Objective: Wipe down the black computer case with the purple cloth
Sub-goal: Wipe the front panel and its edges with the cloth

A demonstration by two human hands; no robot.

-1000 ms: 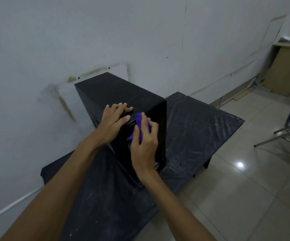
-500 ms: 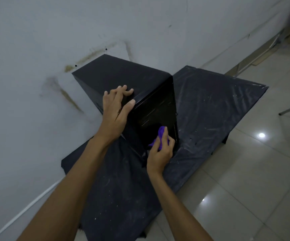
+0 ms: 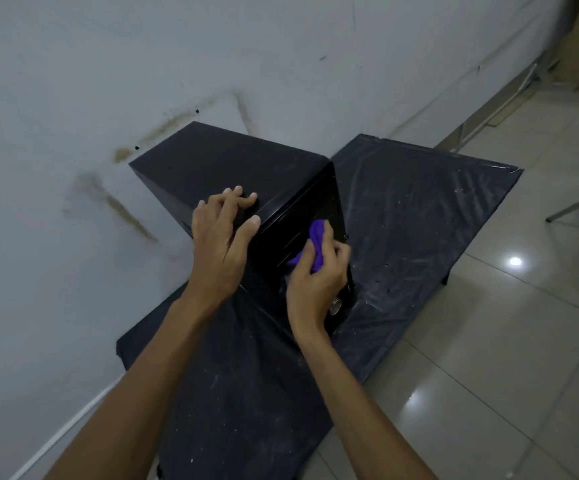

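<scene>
Purple cloth (image 3: 317, 245), bunched in the right hand (image 3: 312, 285), presses on the black computer case (image 3: 232, 164) front atop a draped table (image 3: 419, 209); the left hand (image 3: 220, 244), fingers (image 3: 238, 195) spread, steadies its top. Hard pushes could slide it.

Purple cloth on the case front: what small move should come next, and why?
Probably slide the purple cloth down the front panel of the black computer case. The right hand grips it against the panel's middle, bare panel lies below, and the left hand braces the top.
</scene>
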